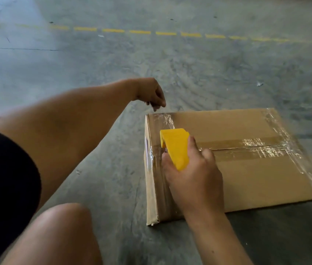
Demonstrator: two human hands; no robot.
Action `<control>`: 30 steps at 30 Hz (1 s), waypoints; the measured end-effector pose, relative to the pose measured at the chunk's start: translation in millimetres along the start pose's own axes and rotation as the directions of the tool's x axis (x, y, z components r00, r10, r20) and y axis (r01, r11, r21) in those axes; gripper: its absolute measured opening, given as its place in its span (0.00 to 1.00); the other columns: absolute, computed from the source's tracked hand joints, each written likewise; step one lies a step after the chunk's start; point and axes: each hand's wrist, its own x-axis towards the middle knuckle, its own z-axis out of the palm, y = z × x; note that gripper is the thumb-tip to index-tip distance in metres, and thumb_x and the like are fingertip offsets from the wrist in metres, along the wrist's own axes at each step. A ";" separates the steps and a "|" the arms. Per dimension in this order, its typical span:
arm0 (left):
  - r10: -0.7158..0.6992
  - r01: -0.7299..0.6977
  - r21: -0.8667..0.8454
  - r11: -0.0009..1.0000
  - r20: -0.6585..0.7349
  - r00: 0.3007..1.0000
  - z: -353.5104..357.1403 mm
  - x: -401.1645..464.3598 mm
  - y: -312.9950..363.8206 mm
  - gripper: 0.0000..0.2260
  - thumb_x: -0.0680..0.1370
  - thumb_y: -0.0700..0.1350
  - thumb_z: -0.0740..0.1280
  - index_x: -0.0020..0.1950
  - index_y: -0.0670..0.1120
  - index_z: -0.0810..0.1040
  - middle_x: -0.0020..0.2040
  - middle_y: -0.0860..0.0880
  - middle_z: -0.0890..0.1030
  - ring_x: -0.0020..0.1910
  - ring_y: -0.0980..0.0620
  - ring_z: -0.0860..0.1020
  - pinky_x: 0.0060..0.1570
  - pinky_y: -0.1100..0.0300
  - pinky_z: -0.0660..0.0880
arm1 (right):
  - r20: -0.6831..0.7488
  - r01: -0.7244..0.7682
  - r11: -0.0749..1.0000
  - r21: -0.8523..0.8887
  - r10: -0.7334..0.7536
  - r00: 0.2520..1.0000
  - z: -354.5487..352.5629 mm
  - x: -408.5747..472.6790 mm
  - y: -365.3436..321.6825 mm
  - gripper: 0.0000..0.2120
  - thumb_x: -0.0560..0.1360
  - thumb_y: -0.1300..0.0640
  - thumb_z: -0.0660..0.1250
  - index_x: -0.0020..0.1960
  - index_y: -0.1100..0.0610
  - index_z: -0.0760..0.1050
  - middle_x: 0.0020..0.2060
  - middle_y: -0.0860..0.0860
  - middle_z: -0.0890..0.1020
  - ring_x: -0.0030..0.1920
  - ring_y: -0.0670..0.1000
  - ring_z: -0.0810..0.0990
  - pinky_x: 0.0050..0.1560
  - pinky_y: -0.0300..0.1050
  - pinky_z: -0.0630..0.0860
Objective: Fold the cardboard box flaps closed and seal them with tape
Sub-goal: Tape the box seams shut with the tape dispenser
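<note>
A brown cardboard box lies on the concrete floor with its flaps folded flat. Clear tape runs along the centre seam and along the right and left edges. My right hand grips a yellow tape dispenser pressed on the box top near its left edge. My left hand hovers just beyond the box's far left corner, fingers curled downward and pinched together; whether they hold a tape end is too blurred to tell.
Grey concrete floor all around, with a dashed yellow line across the far side. My bare knee and a leg in dark shorts are at the lower left, close to the box.
</note>
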 end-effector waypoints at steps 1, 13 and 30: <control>0.012 -0.012 0.020 1.000 0.007 1.000 0.9 1.4 2.3 0.06 0.77 0.46 0.73 0.50 0.44 0.85 0.37 0.52 0.86 0.38 0.58 0.82 0.38 0.65 0.74 | -0.004 -0.003 1.000 -0.007 0.003 1.000 -1.1 -0.1 -1.9 0.38 0.74 0.34 0.57 0.78 0.49 0.53 0.56 0.52 0.71 0.53 0.52 0.76 0.45 0.43 0.68; 0.036 -0.036 0.034 0.999 0.003 0.999 8.5 8.2 -6.2 0.07 0.77 0.47 0.72 0.52 0.45 0.85 0.39 0.52 0.86 0.42 0.56 0.83 0.41 0.63 0.75 | -0.003 -0.021 0.999 -0.043 0.021 1.000 -4.0 2.9 -6.3 0.38 0.74 0.33 0.57 0.78 0.49 0.53 0.54 0.51 0.71 0.51 0.52 0.75 0.43 0.42 0.64; -0.186 0.190 0.086 0.978 -0.048 0.981 32.0 5.7 -16.0 0.30 0.77 0.56 0.70 0.76 0.47 0.68 0.67 0.46 0.75 0.56 0.45 0.79 0.51 0.52 0.80 | 0.031 -0.047 0.992 -0.115 0.051 0.998 2.0 7.1 -6.2 0.36 0.75 0.35 0.58 0.77 0.51 0.56 0.57 0.55 0.72 0.55 0.56 0.76 0.48 0.45 0.69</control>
